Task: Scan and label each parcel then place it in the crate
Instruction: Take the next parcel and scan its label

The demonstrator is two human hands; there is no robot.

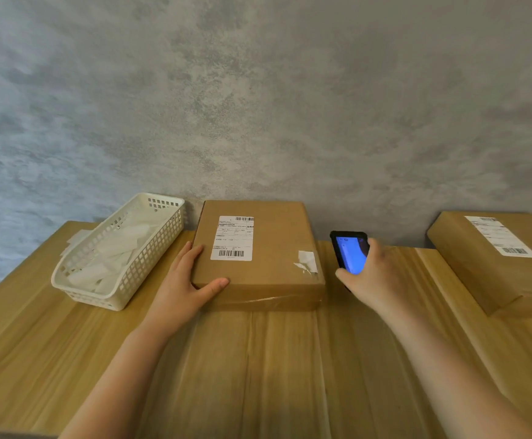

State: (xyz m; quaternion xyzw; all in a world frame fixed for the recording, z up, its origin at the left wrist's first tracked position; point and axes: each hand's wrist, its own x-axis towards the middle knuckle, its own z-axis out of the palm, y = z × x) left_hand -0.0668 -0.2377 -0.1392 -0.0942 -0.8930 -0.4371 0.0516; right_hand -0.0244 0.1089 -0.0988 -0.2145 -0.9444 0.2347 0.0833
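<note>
A flat brown cardboard parcel [271, 248] lies on the wooden table against the wall, with a white shipping label [232, 238] on top and a torn white sticker near its right front corner. My left hand [188, 280] grips the parcel's front left corner, thumb on the front edge and fingers along the left side. My right hand [372, 274] holds a black handheld scanner [350, 251] with a lit blue screen, just right of the parcel and apart from it.
A white plastic mesh basket [138, 264] with several white label sheets stands at the left. A second labelled cardboard parcel [496, 264] sits at the far right. The wooden table [258, 359] spreads below, a grey wall behind.
</note>
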